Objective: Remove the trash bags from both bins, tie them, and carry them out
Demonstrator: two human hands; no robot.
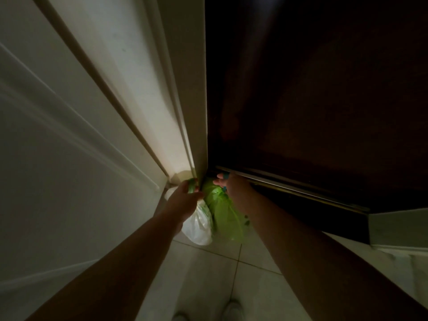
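Gripping the white trash bag (199,228) by a green band at its neck, the left hand (185,195) curling tightly round that band. Holding the green trash bag (223,209) at its top with the right hand (231,185), fingers closing round a blue-green strip there. Hanging both bags low between the outstretched forearms, side by side and touching, white one to the left. Looking thin and crinkled, the white bag catching the light as a glossy, bulging lump and the green one showing translucent, bright folds. Showing faint green marks near the white bag's top, too blurred for reading. Dangling over the pale tiled floor (208,274), though telling whether either bag is touching it is not possible. Sitting right at the corner where the white door (69,135) on the left is meeting the dark door (301,112) on the right. Standing in pale shoes (234,308) at the bottom edge.
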